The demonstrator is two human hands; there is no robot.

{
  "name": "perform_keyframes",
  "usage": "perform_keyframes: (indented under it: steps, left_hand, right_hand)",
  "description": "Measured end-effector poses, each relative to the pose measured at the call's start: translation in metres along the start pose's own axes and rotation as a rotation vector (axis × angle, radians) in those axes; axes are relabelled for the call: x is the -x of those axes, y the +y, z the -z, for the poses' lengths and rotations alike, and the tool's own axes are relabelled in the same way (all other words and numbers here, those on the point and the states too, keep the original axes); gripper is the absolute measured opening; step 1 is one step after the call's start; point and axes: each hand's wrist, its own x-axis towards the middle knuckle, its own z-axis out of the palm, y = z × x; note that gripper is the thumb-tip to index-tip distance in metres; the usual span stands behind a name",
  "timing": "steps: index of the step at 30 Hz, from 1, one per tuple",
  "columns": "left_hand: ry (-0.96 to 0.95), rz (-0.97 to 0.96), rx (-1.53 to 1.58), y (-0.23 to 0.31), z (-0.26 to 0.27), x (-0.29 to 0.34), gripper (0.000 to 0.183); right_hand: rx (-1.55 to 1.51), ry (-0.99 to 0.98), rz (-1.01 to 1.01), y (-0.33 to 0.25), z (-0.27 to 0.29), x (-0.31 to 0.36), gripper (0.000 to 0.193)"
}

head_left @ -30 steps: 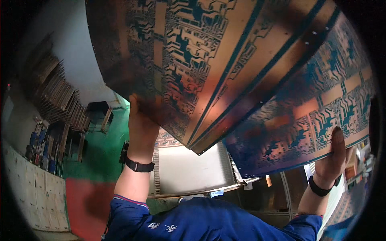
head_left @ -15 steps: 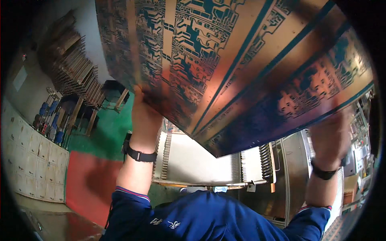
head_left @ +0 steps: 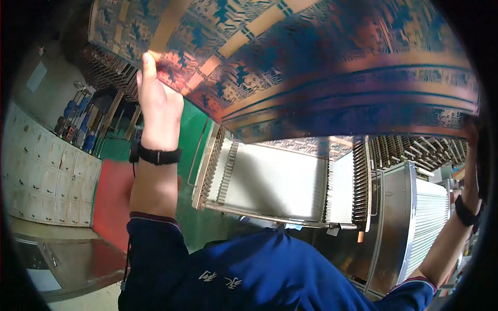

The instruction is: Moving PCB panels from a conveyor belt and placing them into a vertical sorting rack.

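A large copper circuit board panel (head_left: 290,62) with dark track patterns is raised in front of me, tilted and slightly bowed. At its lower left edge my left hand (head_left: 160,96) is closed on it, one finger lying along the edge. My right hand (head_left: 472,136) grips the right end; shadow hides most of its fingers. Beneath the panel stands a rack (head_left: 275,181) with slotted combs along both sides and a white inside. Part of another patterned panel (head_left: 306,147) shows at the rack's far end.
To the right is a metal-sided machine with a row of pale rollers (head_left: 430,207). More slotted racks (head_left: 415,150) stand behind it. Grey lockers (head_left: 46,176) line the left wall, near a red floor area (head_left: 114,192) and a metal-topped cabinet (head_left: 83,259).
The panel has swung to a more level tilt, its lower corner lifting off the rack view. My left hand has moved up and left; my right hand has moved outward to the right.
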Motion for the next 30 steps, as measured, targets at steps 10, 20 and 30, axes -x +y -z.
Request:
perform_keyframes:
  steps: [10,20,30]
  left_hand:
    - [0.023,-0.115,-0.064,-0.03,-0.013,-0.006,0.027]
    - [-0.023,-0.165,-0.14,-0.061,0.009,-0.022,0.036]
    - [-0.097,-0.217,-0.244,-0.063,0.018,-0.027,0.033]
  right_hand:
    - [0.049,-0.227,-0.006,0.123,-0.013,0.036,0.045]
    - [-0.073,-0.183,-0.059,0.126,-0.071,0.066,0.029]
    - [-0.202,-0.271,-0.189,0.152,-0.106,0.074,0.024]
